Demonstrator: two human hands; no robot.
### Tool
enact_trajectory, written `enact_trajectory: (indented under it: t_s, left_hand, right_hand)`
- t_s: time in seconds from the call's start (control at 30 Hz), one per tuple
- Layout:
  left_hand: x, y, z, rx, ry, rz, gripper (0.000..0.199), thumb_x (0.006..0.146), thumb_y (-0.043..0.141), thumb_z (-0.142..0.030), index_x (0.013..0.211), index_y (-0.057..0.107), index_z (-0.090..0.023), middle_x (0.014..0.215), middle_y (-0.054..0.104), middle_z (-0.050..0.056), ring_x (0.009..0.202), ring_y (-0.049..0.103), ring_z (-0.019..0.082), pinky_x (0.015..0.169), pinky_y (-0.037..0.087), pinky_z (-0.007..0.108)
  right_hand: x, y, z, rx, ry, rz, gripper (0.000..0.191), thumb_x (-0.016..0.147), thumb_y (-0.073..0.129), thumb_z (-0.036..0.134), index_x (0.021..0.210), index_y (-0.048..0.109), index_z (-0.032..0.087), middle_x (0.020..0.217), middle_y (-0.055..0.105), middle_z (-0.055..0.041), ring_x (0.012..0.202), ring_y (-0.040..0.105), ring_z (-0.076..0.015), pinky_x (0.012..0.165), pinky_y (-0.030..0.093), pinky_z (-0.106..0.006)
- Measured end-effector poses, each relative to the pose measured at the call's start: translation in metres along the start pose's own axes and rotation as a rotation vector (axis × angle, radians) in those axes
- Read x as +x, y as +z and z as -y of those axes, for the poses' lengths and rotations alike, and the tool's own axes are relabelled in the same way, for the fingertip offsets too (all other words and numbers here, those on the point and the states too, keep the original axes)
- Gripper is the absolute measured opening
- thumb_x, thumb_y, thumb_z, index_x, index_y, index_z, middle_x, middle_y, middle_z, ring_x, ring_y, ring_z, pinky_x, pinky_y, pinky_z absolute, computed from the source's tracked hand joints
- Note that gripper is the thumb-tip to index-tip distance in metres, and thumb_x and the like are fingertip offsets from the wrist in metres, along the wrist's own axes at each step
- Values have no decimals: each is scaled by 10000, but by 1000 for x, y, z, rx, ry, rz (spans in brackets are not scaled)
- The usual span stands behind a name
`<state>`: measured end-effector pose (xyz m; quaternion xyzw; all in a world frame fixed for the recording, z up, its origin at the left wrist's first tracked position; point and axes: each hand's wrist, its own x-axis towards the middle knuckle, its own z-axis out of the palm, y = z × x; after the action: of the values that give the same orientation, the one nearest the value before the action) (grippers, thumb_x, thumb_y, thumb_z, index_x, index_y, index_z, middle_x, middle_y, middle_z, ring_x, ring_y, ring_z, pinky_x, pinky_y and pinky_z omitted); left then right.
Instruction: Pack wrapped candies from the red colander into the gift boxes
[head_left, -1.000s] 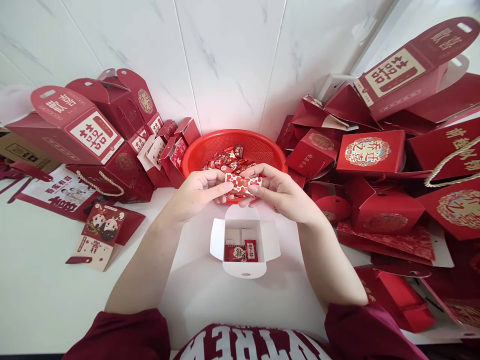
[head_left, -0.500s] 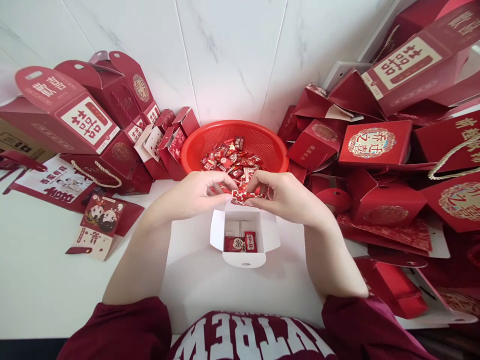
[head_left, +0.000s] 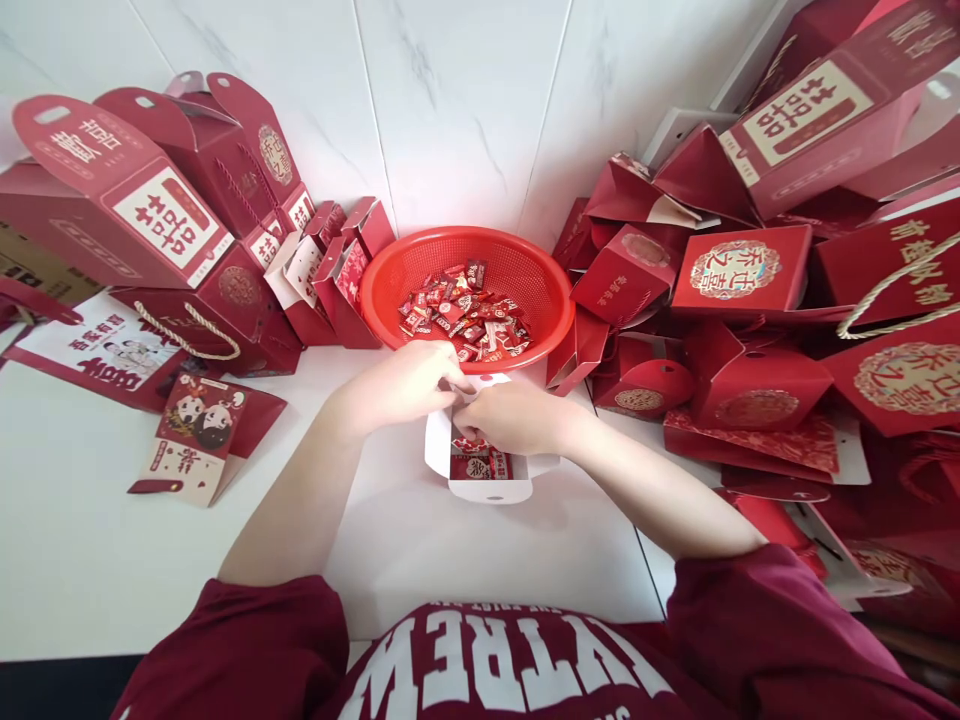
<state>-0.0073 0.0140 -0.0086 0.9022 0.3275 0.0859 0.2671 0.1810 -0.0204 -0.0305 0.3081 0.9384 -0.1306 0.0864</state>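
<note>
2 hands over white box (head_left: 487,490) | right hand (head_left: 510,415) pinching candy (head_left: 474,444) | left hand (head_left: 405,385) curled, grip unclear

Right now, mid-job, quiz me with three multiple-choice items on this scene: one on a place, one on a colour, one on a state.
1. Where does the basket of wrapped sweets stand?
A. against the wall, behind the small box
B. on the person's lap
C. on the stacked boxes at right

2. What colour is the inside of the small box?
A. red
B. white
C. gold

3. How does the small box stand?
A. taped shut
B. crushed flat
C. open, flaps spread

Answers:
1 A, it stands at the wall's foot beyond both hands.
2 B, its flaps and walls show white.
3 C, the left hand and right hand meet over its open top.
</note>
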Motion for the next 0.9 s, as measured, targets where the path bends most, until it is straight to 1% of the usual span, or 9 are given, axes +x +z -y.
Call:
enact_trajectory:
  t_s: [0.07, 0.13, 0.23, 0.33, 0.43, 0.57, 0.7, 0.8, 0.9]
  left_hand:
    - [-2, 0, -3, -69, -33, -27, 196, 801, 607, -184, 723, 777, -242, 766, 640, 23, 695, 549, 158, 658, 343, 282]
    - [-5, -1, -6, -92, -107, -11, 195, 795, 618, -200, 643, 739, -221, 661, 617, 16, 621, 511, 146, 621, 307, 281]
    - [-7, -4, -9, -46, -209, 64, 193, 790, 601, -200, 649, 732, -197, 578, 571, 11, 553, 447, 127, 588, 256, 287]
    - [-6, -5, -10, -40, -237, 102, 169, 789, 597, -207, 766, 765, -192, 632, 615, 29, 584, 467, 136, 590, 250, 293]
    - [-5, -5, -11, -59, -223, 109, 185, 793, 596, -208, 850, 772, -203, 709, 663, 37, 646, 519, 154, 609, 269, 290]
    - [-5, -4, -12, -82, -205, 105, 168, 814, 599, -224, 837, 763, -195, 797, 714, 59, 714, 563, 166, 649, 315, 281]
    - [-4, -4, -12, -93, -205, 108, 156, 814, 610, -233, 834, 758, -187, 872, 744, 94, 749, 581, 175, 670, 344, 281]
    - [-4, -3, -10, -94, -200, 116, 166, 820, 606, -248, 830, 760, -187, 901, 748, 107, 755, 593, 183, 669, 348, 288]
    - [-4, -1, -7, -70, -209, 121, 170, 808, 604, -243, 836, 763, -190, 841, 737, 100, 707, 581, 179, 639, 328, 294]
  right_hand:
    - [7, 2, 1, 24, 18, 96, 253, 844, 471, -15, 834, 654, 160, 801, 657, -48, 595, 455, -139, 520, 230, -299]
    - [11, 2, 2, 46, 44, 155, 266, 867, 453, -10, 892, 666, 147, 827, 670, -54, 598, 474, -141, 511, 252, -293]
    - [13, 1, 3, 61, 59, 179, 317, 885, 420, -17, 993, 670, 147, 920, 693, -60, 652, 534, -146, 517, 287, -281]
    - [12, 3, 4, 67, 79, 213, 361, 879, 413, -32, 1061, 669, 147, 968, 703, -66, 684, 570, -154, 527, 318, -273]
    - [8, 3, 5, 51, 119, 265, 319, 870, 441, -15, 1004, 692, 128, 872, 704, -72, 606, 548, -163, 486, 305, -287]
    - [1, -5, 10, 10, 134, 250, 308, 829, 475, -32, 960, 708, 120, 849, 707, -82, 596, 531, -167, 490, 274, -306]
    - [-3, -13, 17, -87, 113, 249, 228, 749, 575, -40, 840, 721, 110, 795, 698, -75, 606, 535, -166, 524, 255, -318]
    - [0, -10, 21, -99, 103, 246, 225, 787, 558, -25, 846, 729, 108, 823, 704, -79, 626, 557, -164, 522, 266, -308]
    - [6, 1, 21, -59, 71, 278, 236, 834, 533, -6, 876, 735, 109, 870, 711, -86, 631, 567, -157, 515, 294, -291]
